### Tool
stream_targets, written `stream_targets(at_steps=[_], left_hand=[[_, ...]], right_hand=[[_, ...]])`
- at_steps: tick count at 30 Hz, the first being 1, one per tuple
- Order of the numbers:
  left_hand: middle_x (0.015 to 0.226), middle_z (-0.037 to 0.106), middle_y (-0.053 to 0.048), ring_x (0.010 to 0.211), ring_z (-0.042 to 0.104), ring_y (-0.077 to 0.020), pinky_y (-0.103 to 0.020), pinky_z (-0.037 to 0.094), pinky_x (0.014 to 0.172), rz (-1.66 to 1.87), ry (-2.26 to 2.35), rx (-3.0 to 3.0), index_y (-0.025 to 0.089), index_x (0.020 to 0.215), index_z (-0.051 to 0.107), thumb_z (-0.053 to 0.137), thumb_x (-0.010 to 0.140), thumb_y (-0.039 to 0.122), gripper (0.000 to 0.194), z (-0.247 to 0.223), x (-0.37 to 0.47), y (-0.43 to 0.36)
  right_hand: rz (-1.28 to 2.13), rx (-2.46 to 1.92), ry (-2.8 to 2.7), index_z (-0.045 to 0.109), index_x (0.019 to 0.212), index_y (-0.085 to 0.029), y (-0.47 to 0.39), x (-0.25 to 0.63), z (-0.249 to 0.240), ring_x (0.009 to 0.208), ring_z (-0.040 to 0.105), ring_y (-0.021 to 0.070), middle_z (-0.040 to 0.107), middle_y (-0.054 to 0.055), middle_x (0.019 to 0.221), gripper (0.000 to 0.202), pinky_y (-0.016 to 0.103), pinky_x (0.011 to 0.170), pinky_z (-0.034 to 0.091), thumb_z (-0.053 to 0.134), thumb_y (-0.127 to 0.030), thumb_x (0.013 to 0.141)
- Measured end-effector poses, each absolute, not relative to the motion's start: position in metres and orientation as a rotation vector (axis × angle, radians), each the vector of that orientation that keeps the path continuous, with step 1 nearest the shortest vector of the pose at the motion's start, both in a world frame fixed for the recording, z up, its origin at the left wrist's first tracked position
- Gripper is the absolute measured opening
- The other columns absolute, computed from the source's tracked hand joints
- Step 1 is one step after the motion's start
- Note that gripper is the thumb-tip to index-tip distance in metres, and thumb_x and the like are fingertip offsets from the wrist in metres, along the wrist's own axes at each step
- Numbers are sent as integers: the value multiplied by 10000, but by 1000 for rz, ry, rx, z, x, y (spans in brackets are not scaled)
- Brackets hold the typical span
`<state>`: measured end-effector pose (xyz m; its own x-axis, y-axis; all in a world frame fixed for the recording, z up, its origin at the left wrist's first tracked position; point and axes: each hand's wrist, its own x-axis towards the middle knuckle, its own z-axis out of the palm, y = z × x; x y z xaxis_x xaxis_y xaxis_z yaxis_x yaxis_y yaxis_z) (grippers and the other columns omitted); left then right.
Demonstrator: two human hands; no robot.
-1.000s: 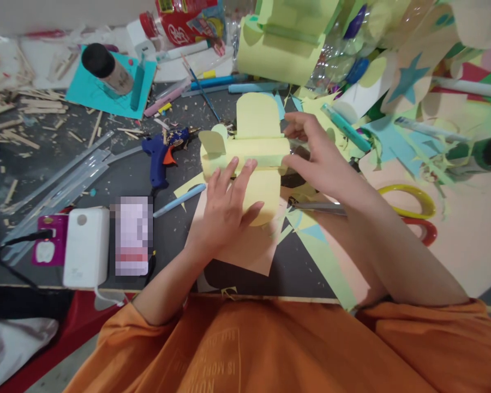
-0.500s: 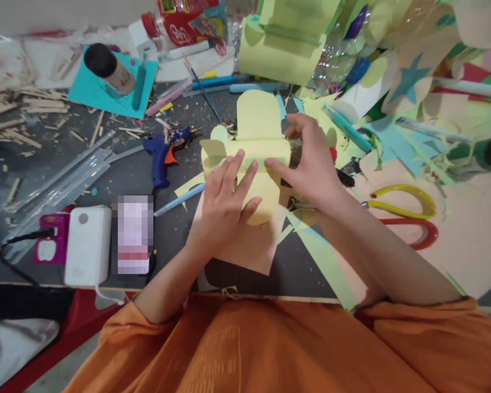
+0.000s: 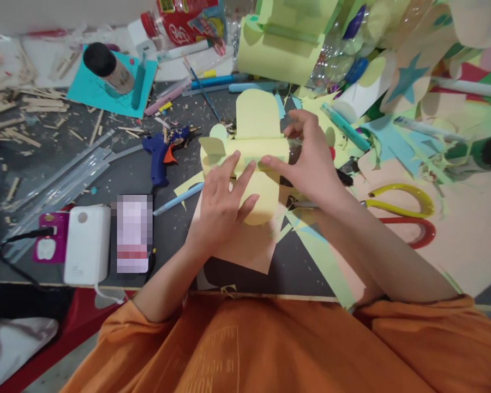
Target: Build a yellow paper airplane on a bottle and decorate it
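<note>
A pale yellow paper cut-out [image 3: 257, 114] with rounded flaps lies in front of me, on a peach sheet of paper [image 3: 249, 259]. Across its middle runs a small pale green strip [image 3: 251, 161]. My left hand [image 3: 225, 199] rests on the cut-out's left side, palm down and fingers spread. From the right, my right hand [image 3: 309, 155] touches the strip's end with its thumb; its other fingers are raised and curved apart beside the cut-out's right edge. A light blue pen [image 3: 179, 198] lies left of my left hand.
Left of the paper lies a blue glue gun [image 3: 159, 158], with glue sticks [image 3: 71, 174], a power bank [image 3: 87, 245] and a phone [image 3: 134, 234] nearby. Scissors [image 3: 405, 202] lie to the right among paper scraps. A green paper construction [image 3: 278, 57] and plastic bottles stand behind.
My right thumb has shifted very slightly left along the strip. Otherwise both hands and the paper stay in place; the view drifts slightly.
</note>
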<state>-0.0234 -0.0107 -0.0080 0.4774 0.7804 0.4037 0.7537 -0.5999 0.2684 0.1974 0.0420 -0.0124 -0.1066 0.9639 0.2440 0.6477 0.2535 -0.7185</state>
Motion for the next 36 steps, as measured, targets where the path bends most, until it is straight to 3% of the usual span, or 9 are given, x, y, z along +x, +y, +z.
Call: stream_targets(at_steps=[5,15,22,27,36], left_hand=[[1608,443,-190,1502,425,-305,-498,293,1242,693,1391,2677,217,1571,406,318,1062,483,582,-8,-23,-11],[1591,479,-179,1493,443,-275,-427,282,1249,701,1412,2645,173,1535,449,280,1068,489,589,-8,-24,-9],[1604,458,-179,1501,421,-288,-432,287,1241,796,1375,2567,186,1610,296,253,1047,574,685,-11,-25,-9],[1605,441,-184,1513,402,-301,-482,268,1248,722,1384,2631,229,1551,429,289,1058,516,587,-9,-21,-11],[1605,441,-185,1520,393,-289,-461,272,1252,699,1387,2617,212,1527,460,301,1058,511,578,-8,-22,-10]], right_hand=[[530,-1493,-1863,383,1416,-324,40,193,-9,1170,602,343,592,97,1226,657,641,1021,495,647,-597,880],[686,-1477,-1874,449,1350,-344,44,207,-2,1163,600,307,600,79,1198,537,595,1039,515,682,-469,883],[573,-1480,-1823,319,1483,-352,48,205,-19,1162,608,296,602,77,1218,674,577,1018,525,607,-571,914],[482,-1536,-1814,234,1539,-318,41,190,-16,1186,586,354,563,127,1287,861,623,1040,488,642,-658,862],[517,-1487,-1824,213,1534,-326,42,193,-12,1168,605,326,567,98,1211,834,610,1036,506,673,-557,879]])
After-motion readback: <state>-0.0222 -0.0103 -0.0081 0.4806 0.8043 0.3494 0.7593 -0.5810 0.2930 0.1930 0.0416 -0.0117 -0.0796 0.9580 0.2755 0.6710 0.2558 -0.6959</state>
